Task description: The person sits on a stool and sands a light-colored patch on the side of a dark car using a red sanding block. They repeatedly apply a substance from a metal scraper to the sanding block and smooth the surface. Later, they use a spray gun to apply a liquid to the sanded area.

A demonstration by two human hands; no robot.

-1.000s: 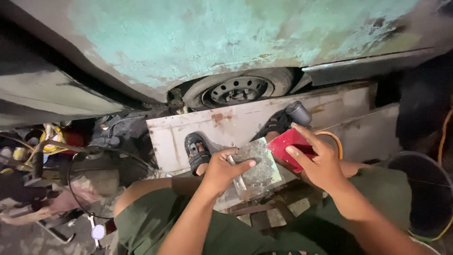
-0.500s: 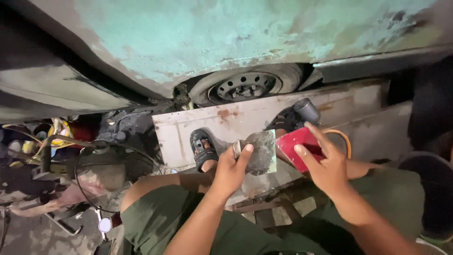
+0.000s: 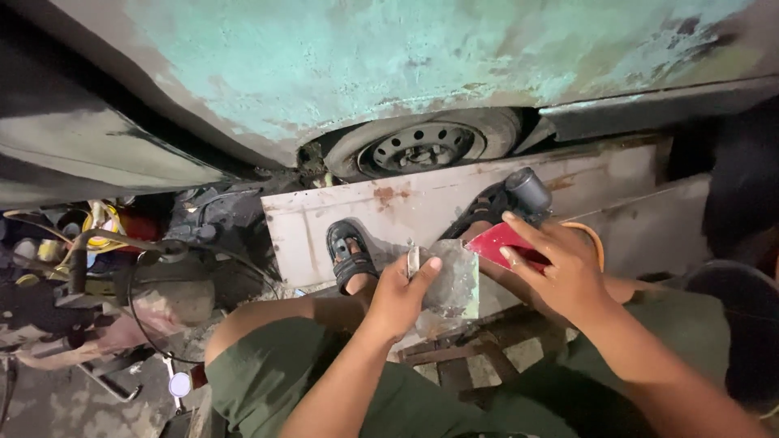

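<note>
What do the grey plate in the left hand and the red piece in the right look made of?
Plate: likely sheet metal, dull grey, smeared and mottled, thin edge. Red piece: flat and smooth with a matte red face; plastic or painted metal, can't tell which.

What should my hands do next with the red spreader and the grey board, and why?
Probably bring the red spreader in the right hand across onto the grey board that the left hand grips by its edge. The spreader sits just beside the board, its edge turned toward it, and the board's face looks smeared with grey paste, so a scoop seems likely.
</note>
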